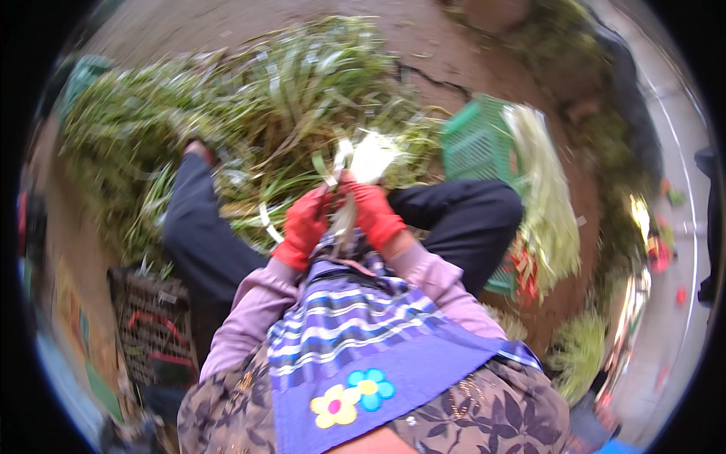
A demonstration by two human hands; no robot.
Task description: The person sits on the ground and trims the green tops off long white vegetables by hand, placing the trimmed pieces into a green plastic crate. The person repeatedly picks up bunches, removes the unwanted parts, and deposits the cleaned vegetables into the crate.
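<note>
My left hand [303, 227] and my right hand [371, 213], both in red gloves, meet in front of my apron. Between them is a bundle of pale leafy stalks [371, 156], its bright white end pointing away from me. The fingers of both hands are closed around it, though motion blur hides the exact grip. A white strip [340, 156] stands up beside my left fingertips, and whether it is a leaf or a tie is unclear. Just beyond the hands spreads a large heap of long green leaves [272, 102].
A green plastic crate [476, 142] stands at the right, with a long bunch of pale stalks [547, 210] draped over it. Red strips [524, 269] hang by its side. At lower left is a dark woven basket [150, 306]. More pale stalks [578, 357] lie at lower right.
</note>
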